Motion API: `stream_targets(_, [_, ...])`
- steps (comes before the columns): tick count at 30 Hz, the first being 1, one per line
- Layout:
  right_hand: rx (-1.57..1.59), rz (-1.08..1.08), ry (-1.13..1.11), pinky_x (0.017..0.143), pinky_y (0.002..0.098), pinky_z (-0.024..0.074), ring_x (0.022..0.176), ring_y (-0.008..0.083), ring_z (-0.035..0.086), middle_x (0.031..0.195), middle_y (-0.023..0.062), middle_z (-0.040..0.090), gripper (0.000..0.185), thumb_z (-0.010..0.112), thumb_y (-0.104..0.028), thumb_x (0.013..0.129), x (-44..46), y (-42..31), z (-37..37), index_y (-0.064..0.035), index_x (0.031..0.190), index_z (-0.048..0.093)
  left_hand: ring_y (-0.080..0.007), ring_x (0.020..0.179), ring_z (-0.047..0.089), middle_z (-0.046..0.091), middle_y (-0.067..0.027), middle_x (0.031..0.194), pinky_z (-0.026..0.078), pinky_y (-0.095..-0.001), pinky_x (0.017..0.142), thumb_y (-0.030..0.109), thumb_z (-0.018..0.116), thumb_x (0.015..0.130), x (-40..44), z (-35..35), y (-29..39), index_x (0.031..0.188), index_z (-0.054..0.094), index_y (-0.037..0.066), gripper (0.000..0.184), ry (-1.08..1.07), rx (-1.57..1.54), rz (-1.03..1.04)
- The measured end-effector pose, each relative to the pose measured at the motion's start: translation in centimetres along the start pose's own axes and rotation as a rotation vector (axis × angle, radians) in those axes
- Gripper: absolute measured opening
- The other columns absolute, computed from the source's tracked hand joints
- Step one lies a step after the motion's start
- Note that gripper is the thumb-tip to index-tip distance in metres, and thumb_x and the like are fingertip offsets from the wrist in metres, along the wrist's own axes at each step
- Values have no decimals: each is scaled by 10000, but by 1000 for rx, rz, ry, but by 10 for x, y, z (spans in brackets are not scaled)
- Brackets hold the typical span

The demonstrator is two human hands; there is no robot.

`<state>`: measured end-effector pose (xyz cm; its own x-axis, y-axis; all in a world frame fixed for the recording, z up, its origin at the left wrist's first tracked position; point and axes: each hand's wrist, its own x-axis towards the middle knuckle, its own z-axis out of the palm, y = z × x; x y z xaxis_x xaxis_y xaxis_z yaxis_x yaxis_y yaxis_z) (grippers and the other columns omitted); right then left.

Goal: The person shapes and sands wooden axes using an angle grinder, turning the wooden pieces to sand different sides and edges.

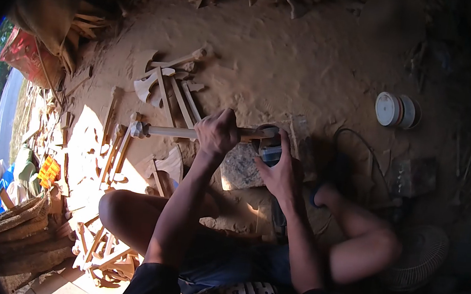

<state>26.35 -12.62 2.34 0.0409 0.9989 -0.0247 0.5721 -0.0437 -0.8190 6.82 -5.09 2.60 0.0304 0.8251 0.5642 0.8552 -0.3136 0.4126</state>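
Observation:
My left hand (218, 132) is closed around a wooden stick (172, 131) that lies crosswise in front of me. At the stick's left end is a carved, faceted knob (138, 128), like the head of a mace. My right hand (283, 176) grips a small power tool with a blue body (271, 154), which looks like a sander or grinder. The tool is at the right end of the stick; exact contact is hard to see in the shade. Below both hands sits a rough stone block (238, 171).
Carved axe-shaped wooden pieces (148, 88) and sticks lie on the dusty ground ahead-left. More wooden pieces (107, 257) are heaped by my left knee. A white tub (389, 110) stands at right, with a cable (360, 134) nearer me and a fan guard (424, 258) beside my right knee.

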Motion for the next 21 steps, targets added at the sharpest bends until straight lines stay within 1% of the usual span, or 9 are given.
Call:
stream_targets(1, [4, -17, 4, 944, 470, 573, 1128, 440, 708, 1280, 262, 703, 976, 862, -293, 834, 1, 0, 1, -116, 1629, 325, -391, 571, 631, 591, -138, 649, 462, -490, 499, 96, 575, 849, -1, 0, 0, 746, 517, 101, 118, -7, -2, 6])
stream_targets(4, [-41, 159, -73, 958, 472, 567, 1147, 438, 702, 1287, 257, 701, 973, 866, -289, 829, 3, -12, -7, -116, 1625, 333, -385, 563, 627, 588, -136, 643, 465, -484, 500, 95, 574, 844, 0, -1, 2, 743, 519, 102, 115, -11, -5, 7])
stream_targets(7, [-11, 38, -8, 950, 476, 571, 1118, 448, 708, 1267, 255, 708, 978, 867, -281, 827, 5, -4, -3, -121, 1627, 329, -380, 560, 627, 590, -129, 641, 469, -478, 503, 95, 574, 840, -1, 1, 3, 735, 513, 99, 122, -17, -8, 25])
stream_targets(10, [-39, 183, -129, 981, 459, 559, 1159, 416, 703, 1322, 257, 683, 992, 864, -256, 828, 8, -8, -11, -105, 1635, 308, -378, 560, 627, 594, -120, 648, 470, -481, 509, 89, 572, 827, -1, 4, 3, 766, 537, 101, 71, -15, 5, 38])
stream_targets(12, [7, 174, -70, 1021, 442, 539, 1211, 389, 684, 1375, 254, 653, 992, 857, -229, 835, 6, 14, -1, -93, 1641, 295, -375, 575, 643, 618, -118, 671, 484, -481, 519, 138, 592, 854, -2, 2, 4, 823, 573, 101, 51, -35, 29, 20])
stream_targets(14, [60, 166, -10, 1063, 427, 515, 1268, 366, 655, 1420, 250, 623, 989, 849, -202, 841, 3, 24, -5, -78, 1643, 285, -369, 606, 677, 664, -120, 707, 513, -476, 534, 242, 633, 921, 5, -4, 8, 901, 619, 96, 148, -80, 61, -5])
stream_targets(16, [117, 163, 44, 1107, 414, 485, 1329, 347, 616, 1459, 245, 594, 982, 842, -176, 847, 1, 22, -19, -58, 1642, 277, -374, 655, 713, 708, -150, 765, 546, -475, 553, 437, 648, 954, 14, -3, 4, 955, 638, 77, 360, -240, 135, -60])
stream_targets(19, [205, 124, 156, 1133, 414, 464, 1359, 356, 590, 1465, 248, 585, 964, 837, -164, 851, 6, 20, -39, -39, 1633, 287, -417, 740, 750, 748, -227, 846, 598, -498, 602, 732, 611, 931, 39, -2, 7, 1227, 613, 47, 746, -623, 314, -122])
stream_targets(21, [147, 124, 210, 1141, 418, 456, 1377, 353, 573, 1480, 256, 567, 929, 837, -177, 850, 7, 12, -59, -13, 1609, 326, -434, 732, 743, 742, -232, 830, 595, -522, 608, 722, 624, 928, 51, 13, -8, 1345, 550, 61, 785, -746, 231, -85])
